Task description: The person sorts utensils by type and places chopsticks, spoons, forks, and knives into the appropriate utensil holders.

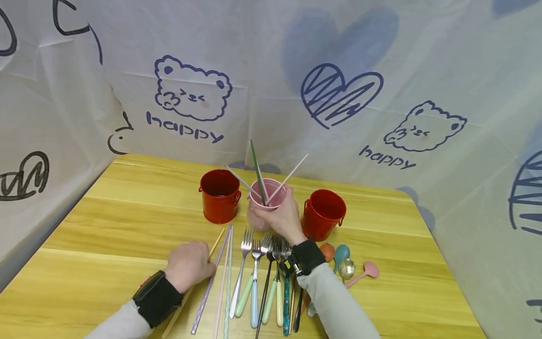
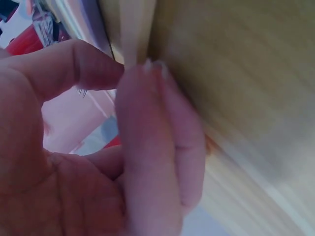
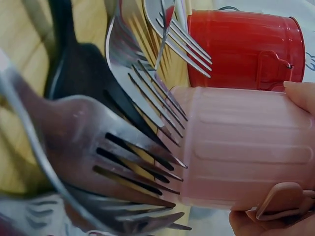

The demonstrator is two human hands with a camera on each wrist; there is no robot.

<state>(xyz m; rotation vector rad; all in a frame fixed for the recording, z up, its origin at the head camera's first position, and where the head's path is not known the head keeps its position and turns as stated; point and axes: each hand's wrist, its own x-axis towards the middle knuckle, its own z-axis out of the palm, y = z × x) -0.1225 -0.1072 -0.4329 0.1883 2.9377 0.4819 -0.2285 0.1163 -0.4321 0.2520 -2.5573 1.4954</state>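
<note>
My left hand [image 1: 190,266] pinches a tan chopstick [image 1: 217,243] lying on the table; in the left wrist view the chopstick [image 2: 137,32] rises from between thumb and fingertips. A lilac chopstick [image 1: 203,301], a pink one [image 1: 220,296] and a mint one [image 1: 227,287] lie just right of that hand. My right hand [image 1: 281,219] grips the pink bucket [image 1: 258,222] near its rim, with fingers around its side. Several chopsticks, among them a green one [image 1: 256,165], lean inside the bucket. In the right wrist view, fork tines point toward the bucket's wall [image 3: 246,147].
Red buckets stand left [image 1: 220,202] and right [image 1: 322,216] of the pink one. Several forks [image 1: 246,242] lie in a row before it. Spoons, including a blue one [image 1: 341,254] and a pink one [image 1: 371,270], lie right of the right wrist. A white cloth [image 1: 262,56] hangs behind the table.
</note>
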